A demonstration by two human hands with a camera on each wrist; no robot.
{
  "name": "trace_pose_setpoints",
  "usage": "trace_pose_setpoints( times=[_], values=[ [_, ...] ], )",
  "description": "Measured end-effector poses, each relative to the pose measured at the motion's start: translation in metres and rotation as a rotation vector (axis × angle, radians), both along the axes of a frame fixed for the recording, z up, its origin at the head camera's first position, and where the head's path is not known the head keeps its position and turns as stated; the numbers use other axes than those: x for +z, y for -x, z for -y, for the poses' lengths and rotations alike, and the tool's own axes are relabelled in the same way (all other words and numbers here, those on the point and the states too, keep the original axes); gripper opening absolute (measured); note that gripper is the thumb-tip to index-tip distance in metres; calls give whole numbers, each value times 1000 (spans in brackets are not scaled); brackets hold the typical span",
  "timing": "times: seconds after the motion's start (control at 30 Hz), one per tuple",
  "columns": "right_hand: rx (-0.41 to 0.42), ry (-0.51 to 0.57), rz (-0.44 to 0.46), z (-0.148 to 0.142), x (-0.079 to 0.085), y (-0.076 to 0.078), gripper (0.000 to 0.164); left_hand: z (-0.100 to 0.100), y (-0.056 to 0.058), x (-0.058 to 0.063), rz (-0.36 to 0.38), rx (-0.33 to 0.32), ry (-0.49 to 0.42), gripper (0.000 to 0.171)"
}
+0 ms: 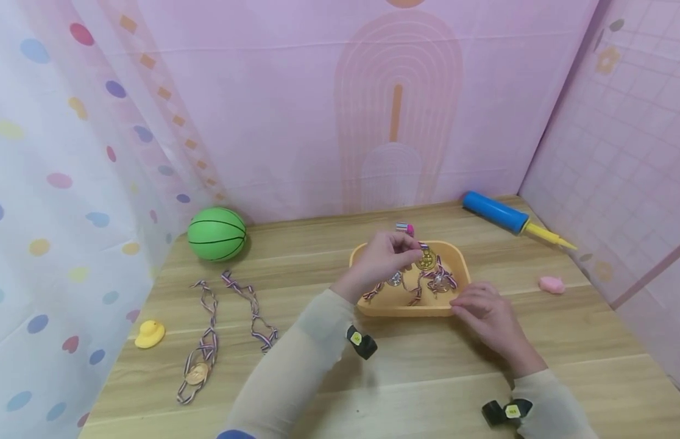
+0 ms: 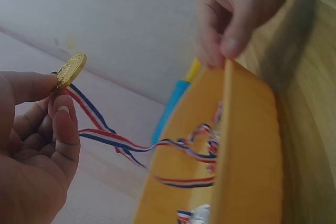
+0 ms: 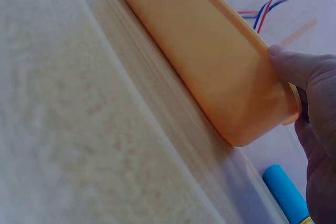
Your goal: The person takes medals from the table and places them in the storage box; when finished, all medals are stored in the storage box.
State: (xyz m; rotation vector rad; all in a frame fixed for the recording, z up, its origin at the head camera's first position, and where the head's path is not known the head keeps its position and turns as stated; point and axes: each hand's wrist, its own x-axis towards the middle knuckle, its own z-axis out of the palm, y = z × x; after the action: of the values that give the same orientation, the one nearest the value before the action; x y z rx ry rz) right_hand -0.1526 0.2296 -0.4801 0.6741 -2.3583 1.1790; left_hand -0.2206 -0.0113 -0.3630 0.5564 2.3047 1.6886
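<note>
My left hand [image 1: 385, 259] is raised over an orange plastic box [image 1: 406, 311] and pinches a gold medal [image 1: 427, 259] between thumb and finger. In the left wrist view, the red, white and blue ribbon [image 2: 118, 141] trails from the gold medal [image 2: 71, 70] down into the box. My right hand [image 1: 489, 316] holds the box's near right corner, its thumb on the outside of the rim in the right wrist view. Inside the box lie a silver-coloured medal [image 1: 395, 279] and another medal [image 1: 441, 284] with tangled ribbons.
Left on the wooden table are a gold medal on a ribbon [image 1: 197, 374], another ribbon [image 1: 255, 308], a yellow duck [image 1: 150, 334] and a green ball [image 1: 216, 234]. A blue pump [image 1: 495, 211] and a pink object [image 1: 551, 285] lie right. A small pink-and-striped item [image 1: 406, 228] sits behind the box.
</note>
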Motion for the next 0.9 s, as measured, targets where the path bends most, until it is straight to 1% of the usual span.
trace_pose_setpoints(
  times=[0.1,0.17,0.27,0.37,0.47,0.6,0.7,0.8,0.87,0.9],
  values=[
    [4,-2,-9,-1,-1,1,18,-2,8,-14,20,25,47,10],
    [7,-1,-18,-1,-1,1,18,-3,11,-22,48,37,70,10],
    [9,-5,-29,-1,-2,2,19,-4,16,-34,89,47,93,9],
    [1,-15,-30,-2,-2,2,20,-5,18,-43,132,41,101,8],
    [-10,-21,-15,-2,-1,1,19,-7,19,-49,135,7,114,9],
    [-16,-25,-8,-1,1,0,18,-10,19,-54,113,-67,141,9],
    [-6,-26,-24,0,2,0,20,-13,20,-60,113,-118,184,8],
    [4,-23,-35,1,2,-1,20,-15,21,-67,116,-156,240,6],
    [5,-21,-36,2,2,-1,20,-14,22,-71,114,-169,285,6],
    [5,-21,-35,2,1,-1,20,-14,22,-73,126,-164,304,7]
  ],
)
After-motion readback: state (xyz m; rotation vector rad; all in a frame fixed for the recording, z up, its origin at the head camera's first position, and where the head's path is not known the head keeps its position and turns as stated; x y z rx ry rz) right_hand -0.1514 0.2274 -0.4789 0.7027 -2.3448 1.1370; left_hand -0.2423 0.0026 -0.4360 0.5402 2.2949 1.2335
